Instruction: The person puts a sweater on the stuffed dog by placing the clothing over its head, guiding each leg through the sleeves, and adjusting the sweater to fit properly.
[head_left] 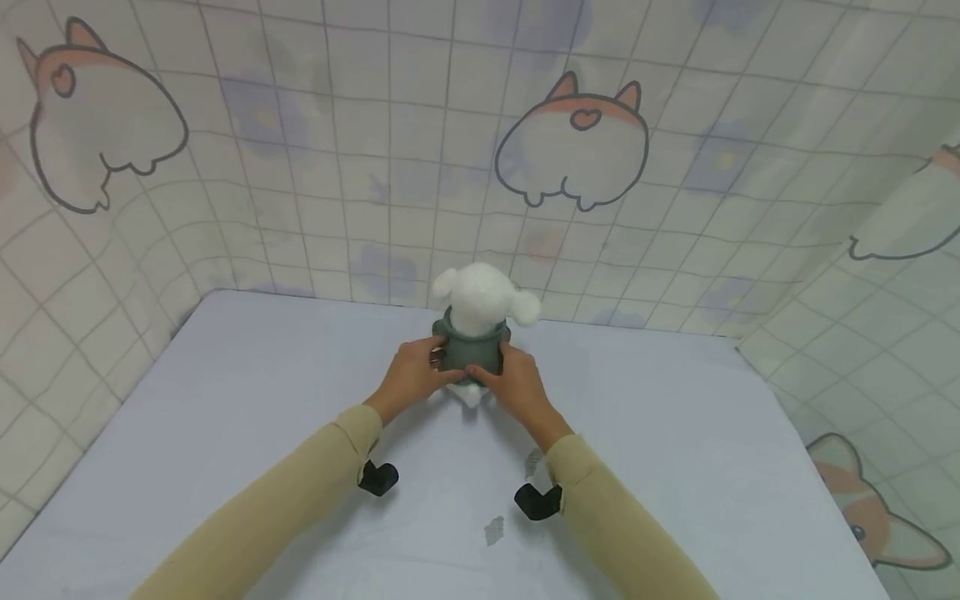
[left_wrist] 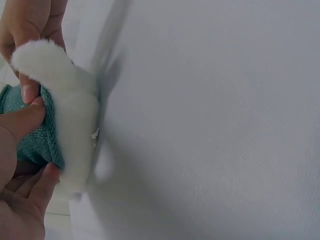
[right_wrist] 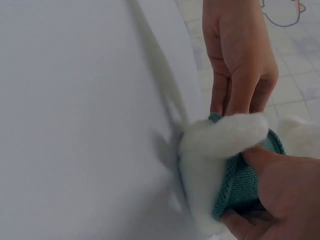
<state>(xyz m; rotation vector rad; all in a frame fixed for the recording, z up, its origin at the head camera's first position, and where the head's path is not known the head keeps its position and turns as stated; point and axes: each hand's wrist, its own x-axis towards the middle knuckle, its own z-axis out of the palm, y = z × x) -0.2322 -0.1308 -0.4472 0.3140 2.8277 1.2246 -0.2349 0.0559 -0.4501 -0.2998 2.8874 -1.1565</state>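
A white plush animal (head_left: 480, 292) with floppy ears and a green knitted sweater (head_left: 471, 352) sits upright at the back of the table, its back and tail (head_left: 471, 395) towards me. My left hand (head_left: 408, 372) holds the sweater's left side, thumb on the back near the hem. On the other side my right hand (head_left: 521, 383) grips it likewise, the thumbs almost meeting. In the left wrist view, left fingers (left_wrist: 42, 192) pinch the rolled hem beside the white fur (left_wrist: 75, 110). The right wrist view shows the right hand (right_wrist: 287, 195) pinching the hem too. The toy's front is hidden.
A white-covered table (head_left: 645, 433) spreads around the toy. Behind and at both sides hang grid-patterned curtains (head_left: 420, 108) with cartoon corgis. Two small grey patches (head_left: 494, 531) mark the tabletop. Black straps (head_left: 537, 502) stick out below the sleeves.
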